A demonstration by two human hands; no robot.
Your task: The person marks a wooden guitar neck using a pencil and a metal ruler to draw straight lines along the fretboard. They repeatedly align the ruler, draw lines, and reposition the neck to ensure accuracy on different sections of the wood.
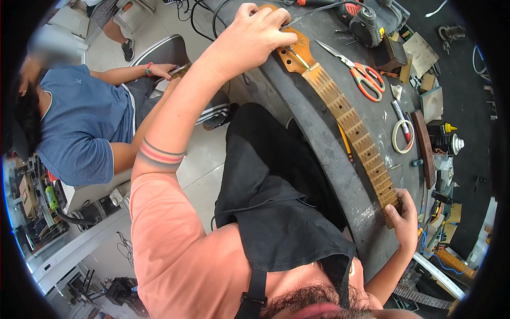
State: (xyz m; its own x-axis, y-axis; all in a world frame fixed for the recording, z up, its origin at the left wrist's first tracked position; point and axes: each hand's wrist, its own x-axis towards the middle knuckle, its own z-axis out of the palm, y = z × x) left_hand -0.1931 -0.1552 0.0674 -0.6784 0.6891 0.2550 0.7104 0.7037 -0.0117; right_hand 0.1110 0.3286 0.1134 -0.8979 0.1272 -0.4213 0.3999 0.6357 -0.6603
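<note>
A wooden guitar neck [344, 112] lies along the near edge of the grey workbench [313, 122], its headstock [299, 40] at the far end. Over that headstock my left hand [257, 40] is closed on a slim metal-shafted tool [298, 56]; its handle is hidden by my fingers. The shaft slants down to the nut end of the fretboard. At the neck's other end, my right hand [405, 220] grips the wood, thumb on top and fingers around the far side. Dark dots and metal frets mark the fretboard, which looks worn.
Orange-handled scissors [366, 81] lie open beyond the neck. A yellow pencil [345, 142] lies on its near side. Farther right are a tape ring [402, 136], a dark wooden bar [423, 149] and a power tool [365, 26]. A person [87, 117] sits at left.
</note>
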